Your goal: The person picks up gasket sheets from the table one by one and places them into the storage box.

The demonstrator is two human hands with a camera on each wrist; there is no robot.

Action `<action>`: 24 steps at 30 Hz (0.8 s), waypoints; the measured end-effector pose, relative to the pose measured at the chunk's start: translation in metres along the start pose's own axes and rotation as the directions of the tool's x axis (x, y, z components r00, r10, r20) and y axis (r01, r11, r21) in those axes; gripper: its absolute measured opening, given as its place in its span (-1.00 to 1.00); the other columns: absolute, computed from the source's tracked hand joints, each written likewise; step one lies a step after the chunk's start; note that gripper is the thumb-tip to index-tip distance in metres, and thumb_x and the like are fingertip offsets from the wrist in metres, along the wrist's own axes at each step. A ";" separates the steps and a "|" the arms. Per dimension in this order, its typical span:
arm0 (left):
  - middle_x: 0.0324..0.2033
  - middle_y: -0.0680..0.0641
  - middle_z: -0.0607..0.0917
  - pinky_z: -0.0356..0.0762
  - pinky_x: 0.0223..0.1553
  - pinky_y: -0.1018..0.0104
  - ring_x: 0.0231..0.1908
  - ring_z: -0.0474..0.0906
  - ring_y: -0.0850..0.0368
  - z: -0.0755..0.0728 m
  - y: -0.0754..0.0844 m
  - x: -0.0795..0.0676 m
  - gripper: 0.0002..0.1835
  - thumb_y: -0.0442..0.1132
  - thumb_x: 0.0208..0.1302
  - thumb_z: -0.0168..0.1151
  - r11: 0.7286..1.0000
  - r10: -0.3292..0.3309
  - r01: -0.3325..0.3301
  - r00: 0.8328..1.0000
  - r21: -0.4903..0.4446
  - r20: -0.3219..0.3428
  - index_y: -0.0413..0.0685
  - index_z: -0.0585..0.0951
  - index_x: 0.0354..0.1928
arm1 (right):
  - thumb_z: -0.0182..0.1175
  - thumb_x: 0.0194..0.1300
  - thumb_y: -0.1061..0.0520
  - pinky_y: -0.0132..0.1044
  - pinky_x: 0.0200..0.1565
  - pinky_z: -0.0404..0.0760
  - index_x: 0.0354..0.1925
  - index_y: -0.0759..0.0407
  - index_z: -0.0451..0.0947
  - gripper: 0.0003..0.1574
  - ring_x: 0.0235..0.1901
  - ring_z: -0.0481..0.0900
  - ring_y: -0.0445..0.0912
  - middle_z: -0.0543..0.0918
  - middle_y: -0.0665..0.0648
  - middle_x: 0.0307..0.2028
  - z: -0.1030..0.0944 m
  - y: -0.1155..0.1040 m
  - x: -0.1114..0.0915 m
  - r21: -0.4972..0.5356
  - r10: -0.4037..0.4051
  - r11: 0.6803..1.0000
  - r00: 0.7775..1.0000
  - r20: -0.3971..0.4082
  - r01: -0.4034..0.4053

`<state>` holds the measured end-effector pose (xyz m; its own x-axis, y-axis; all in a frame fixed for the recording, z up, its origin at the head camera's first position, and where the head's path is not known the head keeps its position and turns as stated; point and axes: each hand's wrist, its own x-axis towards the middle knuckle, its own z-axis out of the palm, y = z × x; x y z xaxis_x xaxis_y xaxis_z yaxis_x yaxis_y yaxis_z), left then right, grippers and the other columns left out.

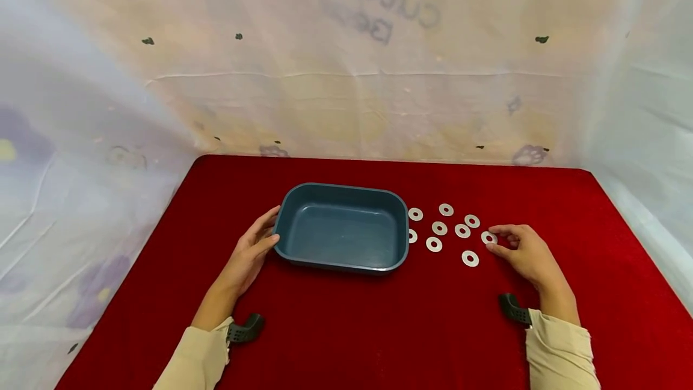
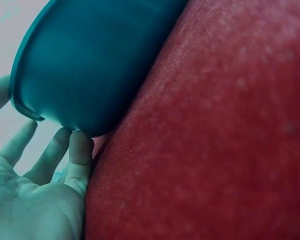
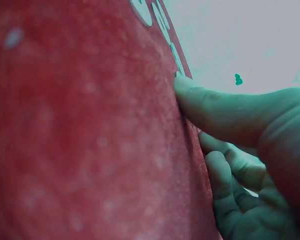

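Note:
A blue-grey rectangular tray (image 1: 341,266) with rounded corners and high walls stands on the red cloth. My left hand (image 1: 249,254) is at its left end, thumb at the rim; in the left wrist view the extended fingers (image 2: 80,150) touch the outer wall. To the tray's right lie several flat silver washers (image 1: 470,258), two partly hidden by its right rim. My right hand (image 1: 527,254) pinches the rightmost washer (image 1: 489,238) between thumb and index finger at its edges, low on the cloth. In the right wrist view the thumb (image 3: 210,102) hides most of this contact.
The red cloth (image 1: 346,330) covers the whole table. Pale patterned sheets (image 1: 346,107) hang behind and on both sides of it. Each wrist wears a dark strap mount (image 1: 246,330), below a beige sleeve (image 1: 560,348).

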<state>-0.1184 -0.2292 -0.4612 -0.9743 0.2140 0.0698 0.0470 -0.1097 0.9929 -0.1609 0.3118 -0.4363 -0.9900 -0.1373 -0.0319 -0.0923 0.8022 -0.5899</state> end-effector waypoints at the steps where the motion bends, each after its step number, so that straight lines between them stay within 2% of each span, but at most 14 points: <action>1: 0.33 -0.01 0.31 0.41 0.19 0.51 0.27 0.36 0.17 0.001 0.000 0.001 -0.35 -0.34 0.51 -0.01 1.000 0.001 -0.001 1.000 -0.002 0.001 -0.05 0.08 0.56 | 0.34 0.31 0.07 -0.25 -0.11 0.42 0.09 0.30 0.59 -0.53 -0.13 0.48 0.02 0.54 0.35 0.01 0.000 0.001 0.000 0.011 -0.004 1.000 1.000 -0.003 0.004; 5: 0.30 -0.08 0.32 0.44 0.17 0.48 0.24 0.38 0.14 0.002 0.002 0.003 -0.34 -0.36 0.50 0.00 1.000 0.013 -0.013 1.000 -0.004 0.000 -0.06 0.07 0.56 | 0.33 0.31 0.14 -0.47 -0.23 0.37 0.05 0.33 0.52 -0.58 -0.25 0.40 -0.22 0.56 0.25 -0.12 0.000 0.005 0.000 0.059 -0.038 0.997 0.999 -0.029 0.039; 8: 0.28 -0.07 0.31 0.45 0.14 0.48 0.22 0.37 0.12 0.002 0.003 0.004 -0.34 -0.37 0.49 -0.01 1.000 0.024 -0.024 1.000 0.007 -0.004 -0.05 0.06 0.56 | 0.31 0.31 0.18 -0.48 -0.29 0.33 0.04 0.33 0.47 -0.60 -0.33 0.32 -0.29 0.51 0.17 -0.18 0.001 0.005 0.001 0.100 -0.056 0.993 0.998 -0.038 0.060; 16: 0.28 -0.08 0.32 0.43 0.15 0.44 0.20 0.32 0.09 0.002 0.007 0.004 -0.42 -0.33 0.49 -0.02 0.999 0.004 -0.004 1.000 0.040 -0.004 -0.07 0.20 0.51 | 0.29 0.33 0.18 -0.36 -0.43 0.30 0.12 0.27 0.46 -0.56 -0.50 0.29 -0.26 0.41 0.08 -0.31 0.002 0.003 0.003 0.169 -0.068 0.983 0.997 -0.047 0.075; 20: 0.29 -0.11 0.31 0.43 0.15 0.44 0.20 0.33 0.08 0.003 0.006 0.002 -0.44 -0.31 0.50 -0.01 0.999 -0.008 0.009 1.000 0.047 -0.014 -0.09 0.21 0.49 | 0.27 0.35 0.15 -0.34 -0.44 0.29 0.19 0.21 0.48 -0.53 -0.50 0.28 -0.24 0.40 0.07 -0.31 0.004 0.004 0.003 0.169 -0.086 0.981 0.996 -0.034 0.090; 24: 0.29 -0.20 0.31 0.45 0.14 0.43 0.21 0.37 0.02 0.002 0.005 -0.001 -0.43 -0.30 0.51 -0.02 0.998 -0.007 0.006 1.000 0.054 0.003 -0.11 0.20 0.50 | 0.25 0.39 0.10 -0.35 -0.40 0.32 0.21 0.21 0.50 -0.53 -0.46 0.30 -0.22 0.42 0.09 -0.27 0.003 0.005 0.000 0.159 -0.077 0.984 0.997 0.006 0.075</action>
<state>-0.1171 -0.2279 -0.4562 -0.9739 0.2181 0.0635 0.0526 -0.0553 0.9971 -0.1607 0.3138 -0.4418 -0.9793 -0.2021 0.0094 -0.1486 0.6868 -0.7115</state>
